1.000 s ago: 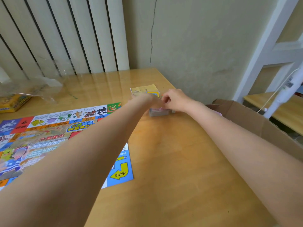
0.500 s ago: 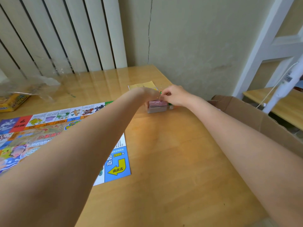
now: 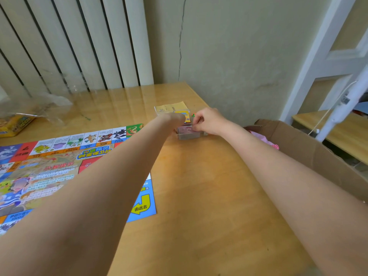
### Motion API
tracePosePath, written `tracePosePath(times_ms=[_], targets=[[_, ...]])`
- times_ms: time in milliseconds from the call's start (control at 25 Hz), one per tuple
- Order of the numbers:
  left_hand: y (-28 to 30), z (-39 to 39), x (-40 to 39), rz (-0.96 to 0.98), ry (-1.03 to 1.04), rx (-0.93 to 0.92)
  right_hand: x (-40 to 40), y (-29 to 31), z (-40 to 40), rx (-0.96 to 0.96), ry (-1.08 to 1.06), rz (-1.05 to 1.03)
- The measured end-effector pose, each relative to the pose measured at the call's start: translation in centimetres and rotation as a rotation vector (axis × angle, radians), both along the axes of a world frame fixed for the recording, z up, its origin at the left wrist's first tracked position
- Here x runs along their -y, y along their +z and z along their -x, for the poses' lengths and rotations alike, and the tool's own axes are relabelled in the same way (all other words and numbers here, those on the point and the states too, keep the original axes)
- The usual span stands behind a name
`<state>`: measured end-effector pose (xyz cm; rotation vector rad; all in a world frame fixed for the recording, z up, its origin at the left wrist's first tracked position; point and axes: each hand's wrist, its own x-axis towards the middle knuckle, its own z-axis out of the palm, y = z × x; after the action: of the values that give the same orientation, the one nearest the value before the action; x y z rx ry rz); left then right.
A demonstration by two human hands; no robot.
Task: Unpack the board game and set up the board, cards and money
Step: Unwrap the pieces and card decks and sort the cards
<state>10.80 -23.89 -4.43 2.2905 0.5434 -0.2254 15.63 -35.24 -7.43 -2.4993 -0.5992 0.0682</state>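
The colourful game board (image 3: 59, 162) lies flat on the left half of the wooden table (image 3: 199, 196). Beyond its far right corner sits a small stack of pinkish play money (image 3: 189, 133). My right hand (image 3: 209, 120) pinches the top of that stack with curled fingers. My left hand (image 3: 175, 118) reaches to the stack's left end, its fingers hidden behind the wrist. Just behind the hands lie a pale yellow sheet (image 3: 171, 106) and a yellow card pack (image 3: 186, 116).
A yellow game box (image 3: 16, 124) and crumpled clear wrap (image 3: 39, 104) lie at the table's far left. An open cardboard box (image 3: 310, 150) stands off the table's right edge. A wall and vertical blinds close the far side.
Both hands have stayed at the money stack; my right hand's fingers have shifted slightly on its top. The view has tilted a little.
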Motion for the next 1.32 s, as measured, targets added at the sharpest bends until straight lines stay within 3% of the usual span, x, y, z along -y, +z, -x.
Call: tracePosePath(times_ms=[120,320,600,720,960,1120,1320], targets=[[0.3,-0.1,0.3,-0.017,0.024,0.067,-0.2,0.2,0.1,-0.017,-0.023,-0.03],[-0.6,-1.1,0.3,-0.32,-0.016,0.077,0.0,-0.2,0.2,-0.017,-0.045,-0.051],[0.1,-0.8,1.3,-0.41,-0.185,-0.058,-0.1,-0.2,0.3,-0.043,-0.049,-0.073],[0.5,-0.8,1.3,-0.314,-0.186,0.005,0.1,0.0,0.2,-0.032,-0.047,-0.078],[-1.9,-1.2,-0.6,-0.051,0.009,0.172,-0.2,-0.3,0.2,0.043,-0.028,-0.016],[-1.0,-0.9,-1.8,-0.069,0.059,0.288,0.0,0.6,0.9,0.13,0.027,-0.217],[0.6,1.3,-3.4,0.079,0.001,0.321,-1.0,2.0,2.7,0.136,0.216,0.014]])
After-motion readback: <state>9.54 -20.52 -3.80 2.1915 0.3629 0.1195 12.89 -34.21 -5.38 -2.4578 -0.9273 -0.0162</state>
